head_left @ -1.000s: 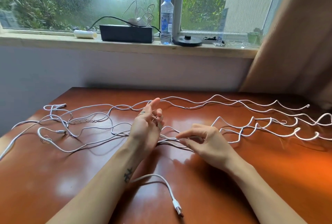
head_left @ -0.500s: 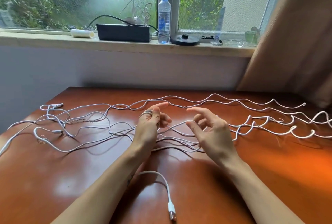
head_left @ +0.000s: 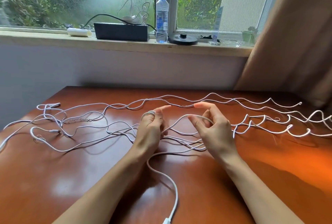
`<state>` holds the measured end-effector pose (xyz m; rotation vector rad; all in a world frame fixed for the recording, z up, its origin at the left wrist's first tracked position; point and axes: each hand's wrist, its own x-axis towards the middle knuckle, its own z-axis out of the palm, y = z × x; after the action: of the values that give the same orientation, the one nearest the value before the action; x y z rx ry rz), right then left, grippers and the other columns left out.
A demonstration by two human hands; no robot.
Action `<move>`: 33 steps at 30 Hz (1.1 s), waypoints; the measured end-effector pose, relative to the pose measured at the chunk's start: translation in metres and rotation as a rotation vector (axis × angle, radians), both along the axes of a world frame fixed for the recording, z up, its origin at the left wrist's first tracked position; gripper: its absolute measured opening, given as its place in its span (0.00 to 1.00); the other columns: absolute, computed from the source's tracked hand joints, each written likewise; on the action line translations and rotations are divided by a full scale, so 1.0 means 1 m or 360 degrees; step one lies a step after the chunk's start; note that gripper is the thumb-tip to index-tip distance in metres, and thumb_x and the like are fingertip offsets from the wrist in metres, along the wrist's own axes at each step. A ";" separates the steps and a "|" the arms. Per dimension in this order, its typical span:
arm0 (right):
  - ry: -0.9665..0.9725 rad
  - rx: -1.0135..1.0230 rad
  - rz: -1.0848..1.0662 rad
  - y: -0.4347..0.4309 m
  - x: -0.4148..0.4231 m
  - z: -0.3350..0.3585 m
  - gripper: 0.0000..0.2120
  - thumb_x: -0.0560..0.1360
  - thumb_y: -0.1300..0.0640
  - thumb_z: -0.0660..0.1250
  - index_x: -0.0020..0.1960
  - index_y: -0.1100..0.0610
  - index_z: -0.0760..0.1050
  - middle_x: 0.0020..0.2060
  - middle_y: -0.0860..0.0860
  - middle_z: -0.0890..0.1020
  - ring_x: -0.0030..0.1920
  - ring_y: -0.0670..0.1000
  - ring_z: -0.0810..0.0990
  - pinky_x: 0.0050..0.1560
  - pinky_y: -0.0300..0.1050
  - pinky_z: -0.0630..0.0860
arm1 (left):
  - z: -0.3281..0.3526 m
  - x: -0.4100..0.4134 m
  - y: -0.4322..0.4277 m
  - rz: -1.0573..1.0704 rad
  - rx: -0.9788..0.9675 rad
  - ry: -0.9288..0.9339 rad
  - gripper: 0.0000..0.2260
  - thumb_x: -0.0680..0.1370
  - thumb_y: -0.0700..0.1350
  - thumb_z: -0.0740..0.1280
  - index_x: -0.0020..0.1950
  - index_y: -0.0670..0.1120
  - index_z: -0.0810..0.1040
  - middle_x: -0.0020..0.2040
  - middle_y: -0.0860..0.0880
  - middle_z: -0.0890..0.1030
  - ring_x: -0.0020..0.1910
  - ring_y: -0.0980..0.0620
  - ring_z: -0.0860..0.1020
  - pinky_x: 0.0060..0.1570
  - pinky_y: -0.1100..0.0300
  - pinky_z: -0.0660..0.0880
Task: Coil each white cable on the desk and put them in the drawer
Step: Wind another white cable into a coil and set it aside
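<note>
Holding one white cable (head_left: pixel 185 115) mid-table (head_left: pixel 53 184) in both grips: turns wound round a finger of the left grip (head_left: pixel 150 130), curled closed on it, then arcing toward 3 o'clock into the right grip (head_left: pixel 214 130), hooked under curled fingers, forefinger stretched out. Trailing from the left wrist toward 6 o'clock, ending in a plug (head_left: pixel 166 221) at the frame's edge. Sprawled from 9 to 3 o'clock around both grips, loose cables (head_left: pixel 210 93) on the table.

the right hand (head_left: pixel 213 130) has lifted off the desk (head_left: pixel 89 179) at frame centre, raising a white cable (head_left: pixel 181 117) in an arch toward the left hand (head_left: pixel 150 130); its plug (head_left: pixel 166 221) has slid to the bottom edge.
</note>
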<state>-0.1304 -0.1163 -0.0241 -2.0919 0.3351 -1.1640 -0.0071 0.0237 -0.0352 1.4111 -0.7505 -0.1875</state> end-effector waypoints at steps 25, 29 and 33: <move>0.0050 -0.0007 -0.0081 -0.010 -0.001 -0.001 0.10 0.76 0.45 0.72 0.52 0.49 0.79 0.28 0.47 0.74 0.31 0.48 0.73 0.33 0.42 0.70 | 0.009 -0.016 0.012 -0.0425 0.0440 0.0149 0.24 0.78 0.58 0.57 0.28 0.44 0.73 0.22 0.49 0.59 0.23 0.52 0.55 0.25 0.62 0.55; 0.0028 -0.0044 0.0048 -0.008 0.000 -0.002 0.04 0.79 0.51 0.70 0.50 0.51 0.80 0.28 0.42 0.74 0.30 0.44 0.70 0.33 0.34 0.66 | 0.007 -0.015 0.012 -0.0359 0.0533 0.0062 0.29 0.83 0.55 0.62 0.23 0.47 0.66 0.22 0.49 0.59 0.23 0.51 0.56 0.25 0.62 0.55; 0.0074 -0.0014 0.0076 -0.010 0.002 -0.007 0.06 0.78 0.48 0.70 0.49 0.50 0.82 0.25 0.46 0.71 0.27 0.44 0.65 0.30 0.38 0.64 | 0.006 -0.012 0.009 -0.0411 0.0420 0.0250 0.29 0.84 0.54 0.56 0.23 0.46 0.64 0.23 0.49 0.58 0.24 0.52 0.54 0.27 0.61 0.50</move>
<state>-0.1282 -0.1266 -0.0314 -2.1261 0.3005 -1.0923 -0.0196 0.0324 -0.0287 1.5234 -0.7961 -0.6102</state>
